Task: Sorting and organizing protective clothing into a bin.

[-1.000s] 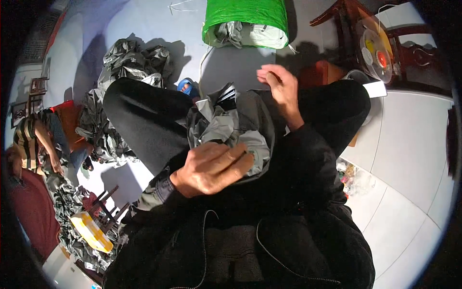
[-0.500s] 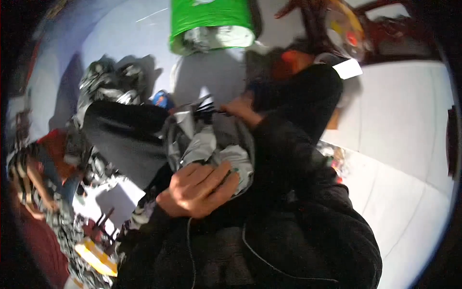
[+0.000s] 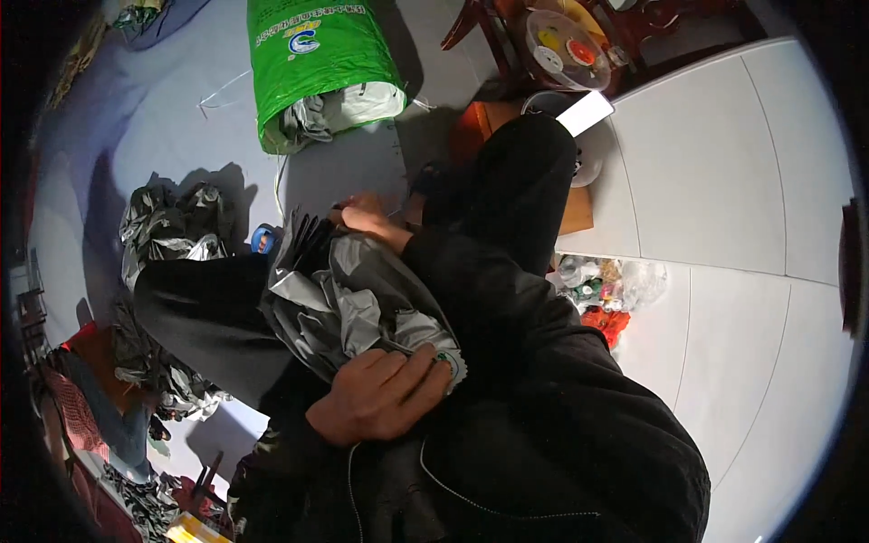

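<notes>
A bundle of thin grey plastic bags [image 3: 358, 290] lies across my lap, crumpled, with several dark layered edges at its far left end. My left hand [image 3: 380, 394] is closed round the near end, which has a jagged edge and a small green print. At the far end, my right hand [image 3: 367, 219] is closed against the layered edges; its fingertips are partly hidden. Just left of the bundle's far end lies a small blue ring-shaped thing [image 3: 262, 239] on the floor.
A green woven sack [image 3: 326, 54] with grey plastic in its mouth lies ahead. Crumpled grey plastic [image 3: 172, 222] is heaped left. At right are a wooden chair [image 3: 480, 45], a clear tub [image 3: 566, 50], a white card [image 3: 585, 114] and clear and red plastic bags [image 3: 605, 321].
The view has swung, so the sack and floor things sit further left and lower. The bundle now leans left at its far end, its layered edges showing plainer. Both hands keep hold.
</notes>
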Demonstrator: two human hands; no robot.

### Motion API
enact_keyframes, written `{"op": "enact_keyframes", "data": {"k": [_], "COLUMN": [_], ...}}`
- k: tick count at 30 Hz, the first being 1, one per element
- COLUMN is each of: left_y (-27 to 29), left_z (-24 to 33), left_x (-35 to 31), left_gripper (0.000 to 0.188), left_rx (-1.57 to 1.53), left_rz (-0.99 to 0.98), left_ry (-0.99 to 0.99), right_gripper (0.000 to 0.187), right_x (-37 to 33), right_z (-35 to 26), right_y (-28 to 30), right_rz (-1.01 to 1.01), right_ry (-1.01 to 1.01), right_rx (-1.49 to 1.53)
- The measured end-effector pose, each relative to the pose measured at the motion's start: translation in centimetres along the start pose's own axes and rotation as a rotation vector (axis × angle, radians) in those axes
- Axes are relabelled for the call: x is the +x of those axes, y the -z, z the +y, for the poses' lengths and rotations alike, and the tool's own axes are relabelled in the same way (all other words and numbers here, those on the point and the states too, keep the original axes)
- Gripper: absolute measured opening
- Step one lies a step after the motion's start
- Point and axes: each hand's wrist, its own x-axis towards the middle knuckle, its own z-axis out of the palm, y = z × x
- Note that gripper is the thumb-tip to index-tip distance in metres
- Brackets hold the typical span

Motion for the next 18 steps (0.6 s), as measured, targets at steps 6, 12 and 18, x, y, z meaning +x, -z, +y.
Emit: {"op": "enact_keyframes", "data": {"k": [6,12,18], "left_y": [-0.4,-0.3,1.7], "left_z": [0.7,-0.3,-4.3], "left_x": [-1.5,-0.9,-1.9], "left_gripper": [0.028,0.03,0.028], "left_rx": [0.015,0.049,0.23], "left_rz": [-0.032,-0.069,-0.141], "left_ry": [0.102,0.171,0.443], "right_gripper": [0.012,0.011,0.012], "right_x": [-3.0,-3.1,-4.2], "right_z": [-12.3,-12.3,-12.4], "right_y": [11.2,12.5,16.8], "right_rz": [0.349,0.469,0.5], "right_ry": [-0.316,-0.285,-0.02], "right_rx": [1.237,1.485,1.617]}}
